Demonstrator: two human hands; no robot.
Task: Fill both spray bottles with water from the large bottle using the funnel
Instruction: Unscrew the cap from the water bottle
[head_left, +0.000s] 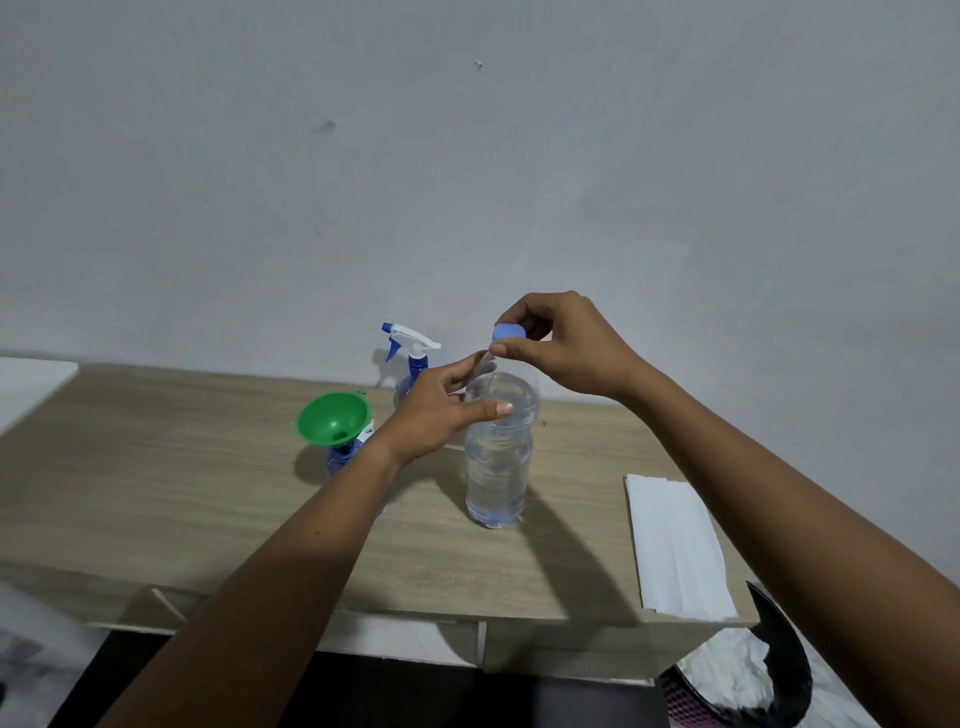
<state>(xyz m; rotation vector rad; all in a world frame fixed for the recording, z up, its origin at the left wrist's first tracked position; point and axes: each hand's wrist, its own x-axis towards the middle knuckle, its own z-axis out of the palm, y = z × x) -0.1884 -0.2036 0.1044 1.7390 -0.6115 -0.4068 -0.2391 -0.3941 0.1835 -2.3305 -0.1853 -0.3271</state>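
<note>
The large clear water bottle (497, 457) stands upright in the middle of the wooden table (156, 467). My left hand (447, 405) grips its shoulder and neck. My right hand (556, 345) pinches the blue cap (508, 331) right at the top of the bottle's neck. A green funnel (332, 418) sits in the mouth of a blue spray bottle (340, 457), which my left forearm partly hides. A second blue spray bottle (413, 364), with its white and blue trigger head on, stands behind my left hand near the wall.
A folded white cloth or paper (675, 545) lies at the table's right end. A black bin with white waste (748, 670) sits below the right corner. A white surface (31, 384) adjoins the table on the left. The wall is close behind.
</note>
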